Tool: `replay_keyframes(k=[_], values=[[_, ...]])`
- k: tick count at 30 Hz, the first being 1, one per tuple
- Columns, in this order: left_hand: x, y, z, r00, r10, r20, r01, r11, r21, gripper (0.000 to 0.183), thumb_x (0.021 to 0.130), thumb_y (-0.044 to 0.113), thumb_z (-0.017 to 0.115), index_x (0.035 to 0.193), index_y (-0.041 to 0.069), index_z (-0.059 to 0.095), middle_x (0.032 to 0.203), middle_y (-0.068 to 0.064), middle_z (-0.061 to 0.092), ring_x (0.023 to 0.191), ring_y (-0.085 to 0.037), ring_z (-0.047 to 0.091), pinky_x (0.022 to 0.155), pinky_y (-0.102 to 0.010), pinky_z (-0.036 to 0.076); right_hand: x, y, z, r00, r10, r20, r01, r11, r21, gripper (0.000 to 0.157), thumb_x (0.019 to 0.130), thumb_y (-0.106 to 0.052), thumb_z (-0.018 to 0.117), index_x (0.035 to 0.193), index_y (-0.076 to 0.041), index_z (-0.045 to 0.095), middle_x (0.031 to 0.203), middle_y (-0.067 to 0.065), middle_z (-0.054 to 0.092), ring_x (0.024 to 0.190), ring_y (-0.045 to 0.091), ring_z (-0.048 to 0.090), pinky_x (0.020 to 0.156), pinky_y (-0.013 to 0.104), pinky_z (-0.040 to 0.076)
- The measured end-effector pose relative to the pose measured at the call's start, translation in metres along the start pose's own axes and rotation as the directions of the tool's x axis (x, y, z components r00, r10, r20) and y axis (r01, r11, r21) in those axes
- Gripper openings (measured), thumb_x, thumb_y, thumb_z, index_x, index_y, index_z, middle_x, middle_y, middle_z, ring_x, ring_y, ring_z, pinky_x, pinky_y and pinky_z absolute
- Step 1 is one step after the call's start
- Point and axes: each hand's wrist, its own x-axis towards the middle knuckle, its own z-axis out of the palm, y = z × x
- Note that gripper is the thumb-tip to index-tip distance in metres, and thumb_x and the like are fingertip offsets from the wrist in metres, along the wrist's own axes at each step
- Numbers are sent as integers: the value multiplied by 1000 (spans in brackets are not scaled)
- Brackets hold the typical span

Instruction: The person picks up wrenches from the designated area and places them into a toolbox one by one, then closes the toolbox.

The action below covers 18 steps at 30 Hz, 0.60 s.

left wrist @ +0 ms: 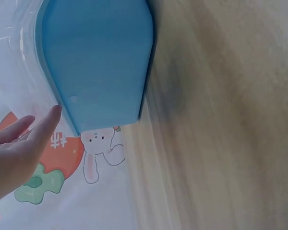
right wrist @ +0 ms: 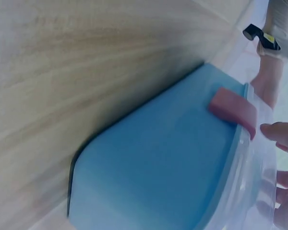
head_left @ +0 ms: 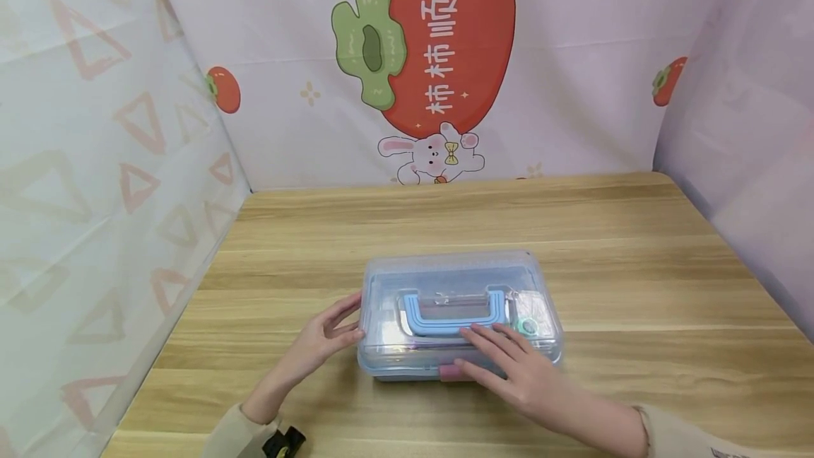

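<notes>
A plastic storage box [head_left: 388, 345] with a clear lid and a blue base sits on the table. A light blue handle [head_left: 439, 329] lies folded down on its lid, and a pink latch [right wrist: 233, 109] hooks over the lid's front rim. My left hand [head_left: 324, 338] touches the lid's left side with its fingers extended. On the lid's front right lies my right hand [head_left: 524, 377], its fingers near the handle and its thumb by the latch. Through the lid a small green ring-shaped item [head_left: 527, 326] shows; the other contents are unclear.
The wood-grain table [head_left: 305, 232] extends around the box on all sides. Printed cloth hangs behind it [head_left: 572, 90] and along the left and right sides. A black strap device [head_left: 284, 442] is on the left wrist.
</notes>
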Motion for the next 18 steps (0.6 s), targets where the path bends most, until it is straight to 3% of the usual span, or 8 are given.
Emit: replay_keyframes(k=[7, 9, 11, 13, 18], values=[[-3, 6, -8, 998, 61, -6, -60, 992, 113, 53, 82, 9, 61, 128, -5, 39, 130, -25, 40, 116, -38, 41, 90, -30, 42, -9, 14, -13, 988, 151, -20, -149, 985, 86, 37, 95, -30, 38, 109, -2, 58, 110, 19, 57, 100, 30, 52, 98, 36, 30], [-5, 8, -11, 997, 72, -25, -66, 978, 196, 48, 83, 13, 61, 126, -2, 44, 125, -23, 46, 112, -38, 45, 89, -32, 43, -14, 18, -19, 978, 210, 2, -209, 973, 102, 41, 95, -34, 37, 111, -2, 58, 113, 18, 55, 103, 30, 49, 104, 34, 23], [-6, 9, -14, 992, 112, -54, -90, 948, 305, 44, 82, 15, 62, 122, 1, 50, 122, -18, 51, 110, -34, 48, 89, -34, 43, -18, 23, -25, 967, 253, 15, -254, 962, 102, 43, 94, -36, 37, 112, -2, 57, 115, 18, 54, 106, 29, 47, 105, 33, 21], [-7, 10, -16, 978, 195, -76, -140, 879, 456, 41, 81, 17, 64, 118, 3, 54, 119, -14, 54, 109, -30, 50, 90, -38, 42, -22, 29, -31, 956, 293, 22, -294, 951, 95, 45, 94, -37, 37, 112, -1, 57, 116, 18, 54, 108, 28, 46, 106, 33, 20], [-7, 7, -21, 915, 400, -48, -230, 616, 754, 43, 75, 15, 69, 115, 4, 57, 119, -14, 54, 107, -30, 52, 85, -43, 45, -35, 47, -47, 917, 392, 74, -395, 917, 45, 49, 93, -41, 36, 115, -2, 56, 118, 18, 52, 113, 25, 43, 106, 30, 17]])
